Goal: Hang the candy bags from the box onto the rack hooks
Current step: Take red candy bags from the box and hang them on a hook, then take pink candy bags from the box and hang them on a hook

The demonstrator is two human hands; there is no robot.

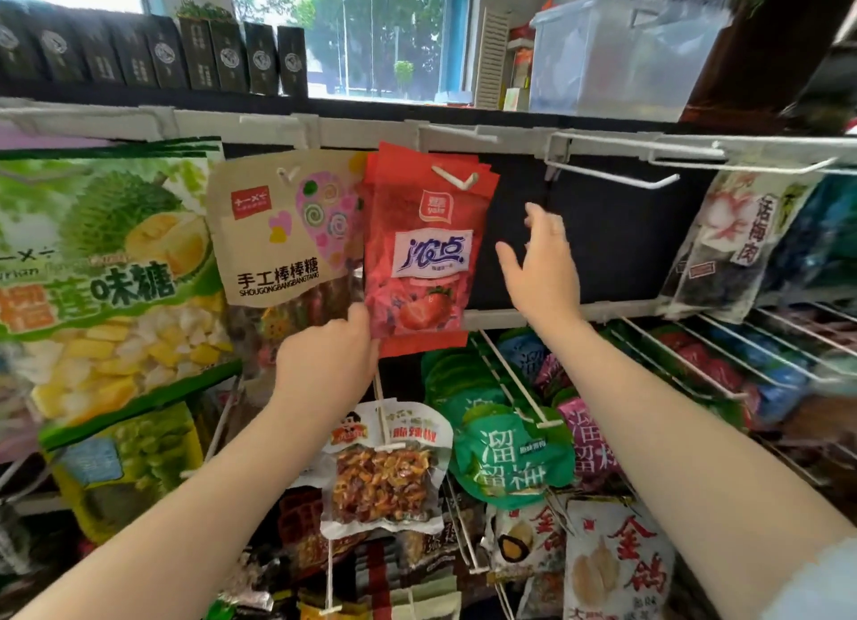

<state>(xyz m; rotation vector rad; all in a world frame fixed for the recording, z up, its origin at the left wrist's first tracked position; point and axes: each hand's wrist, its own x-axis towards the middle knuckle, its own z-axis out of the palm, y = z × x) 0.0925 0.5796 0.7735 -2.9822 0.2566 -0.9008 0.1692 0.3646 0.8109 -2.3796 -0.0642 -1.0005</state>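
Note:
A red strawberry candy bag (429,248) hangs from a white rack hook (457,179) whose tip pokes through its top hole; more red bags sit behind it. My left hand (334,359) pinches the bag's lower left corner between thumb and fingers. Just right of the bag, my right hand (542,262) is raised with fingers spread, holding nothing. An empty white hook (612,174) juts out to the right in front of a dark back panel. The box is not in view.
A beige lollipop bag (278,230) and a large green durian candy bag (102,267) hang to the left. Dark plum bags (737,244) hang at right. Lower hooks carry green and pink plum packs (505,457) and a chili snack bag (385,471). A shelf above holds black boxes (204,53).

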